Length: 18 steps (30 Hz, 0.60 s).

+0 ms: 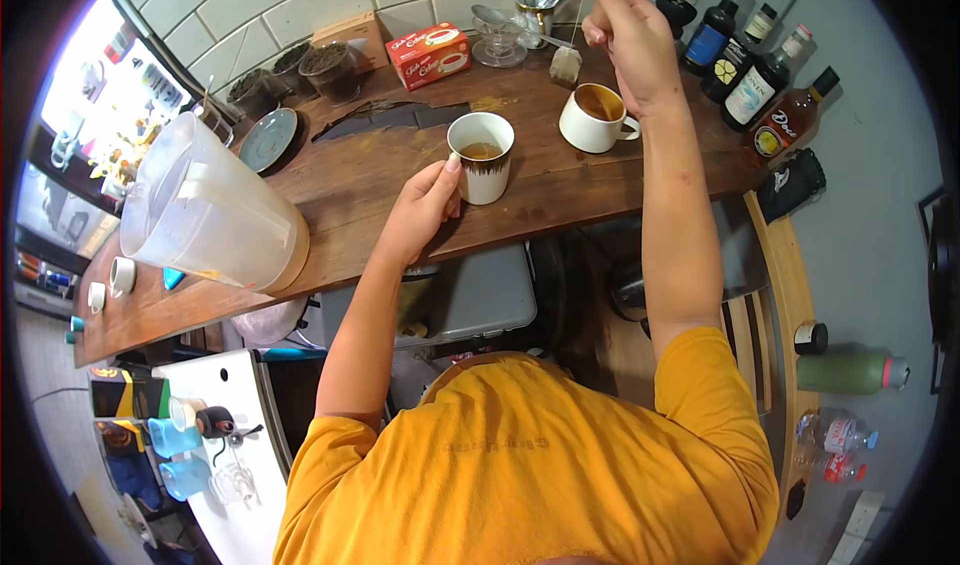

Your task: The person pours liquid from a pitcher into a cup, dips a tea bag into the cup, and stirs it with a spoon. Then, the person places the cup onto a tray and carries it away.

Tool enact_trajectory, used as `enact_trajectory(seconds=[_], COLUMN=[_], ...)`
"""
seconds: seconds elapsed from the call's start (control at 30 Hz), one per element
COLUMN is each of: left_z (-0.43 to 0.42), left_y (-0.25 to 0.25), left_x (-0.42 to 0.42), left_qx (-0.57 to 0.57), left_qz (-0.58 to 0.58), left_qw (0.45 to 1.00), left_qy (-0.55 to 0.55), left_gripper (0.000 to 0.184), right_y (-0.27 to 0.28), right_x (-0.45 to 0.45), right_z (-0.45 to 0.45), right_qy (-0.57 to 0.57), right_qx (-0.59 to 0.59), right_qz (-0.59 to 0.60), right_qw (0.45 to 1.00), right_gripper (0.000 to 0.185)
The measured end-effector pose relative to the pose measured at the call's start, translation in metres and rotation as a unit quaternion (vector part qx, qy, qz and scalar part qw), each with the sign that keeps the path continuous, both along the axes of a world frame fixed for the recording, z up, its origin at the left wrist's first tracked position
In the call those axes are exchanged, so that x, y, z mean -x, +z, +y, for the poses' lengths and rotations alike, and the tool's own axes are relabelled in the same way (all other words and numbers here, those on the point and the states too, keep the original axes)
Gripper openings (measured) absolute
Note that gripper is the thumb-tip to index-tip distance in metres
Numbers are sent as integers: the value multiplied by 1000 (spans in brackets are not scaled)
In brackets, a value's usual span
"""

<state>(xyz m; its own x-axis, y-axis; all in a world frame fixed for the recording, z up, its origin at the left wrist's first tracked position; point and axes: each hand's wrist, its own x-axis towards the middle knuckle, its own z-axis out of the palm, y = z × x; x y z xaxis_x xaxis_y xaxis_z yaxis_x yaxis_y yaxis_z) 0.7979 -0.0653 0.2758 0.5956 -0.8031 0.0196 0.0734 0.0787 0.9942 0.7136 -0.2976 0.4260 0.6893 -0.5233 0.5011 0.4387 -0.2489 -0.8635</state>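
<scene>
1. Left hand (428, 208) on the tall mug (487, 180), right hand (632, 40) up high over the tea bag (565, 67), so you've got both hands busy.
2. That bag's between the tall mug and the short mug (585, 130), toward the far side of the counter (375, 180). You can't really tell if it's clear of the wood.
3. Bag's probably light, floppy and easy to tear if wet, so you're better off holding the string (577, 31).
4. Your tall mug looks like stiff, breakable ceramic, probably weightier with that brown liquid (482, 152) inside. Grip its side firmly, could be slick.
5. Your left fingers are curled in against its side, thumb near the rim.
6. Your right fingertips look pinched on the string, exact contact's too small to see.
</scene>
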Motion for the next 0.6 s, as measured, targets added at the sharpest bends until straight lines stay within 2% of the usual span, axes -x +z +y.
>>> enact_trajectory(seconds=[0.17,0.3,0.37,0.43,0.5,0.53,0.6], left_z=[3,12,15,16,17,17,16], left_y=[0,7,2,-3,-10,-15,-23], left_x=[-4,0,0,-1,-2,-4,-9], left_qx=[-67,-70,-80,-78,-103,-103,-30], left_qz=[-64,-23,-85,-85,-243,-240,-247], left_qw=[996,997,993,993,964,965,968], left_qy=[3,-11,-17,-4,34,35,33], left_gripper=[39,31,25,23,17,17,16], right_y=[26,30,25,17,6,1,-17], right_x=[-6,-10,-7,-5,-6,-2,3], right_z=[25,36,43,47,49,53,54], right_qy=[125,136,170,201,170,166,176], right_qx=[-63,-21,-15,-7,84,92,87], right_qz=[6,23,21,18,139,169,202], right_qw=[990,990,985,979,972,967,959], right_gripper=[34,36,36,35,35,33,32])
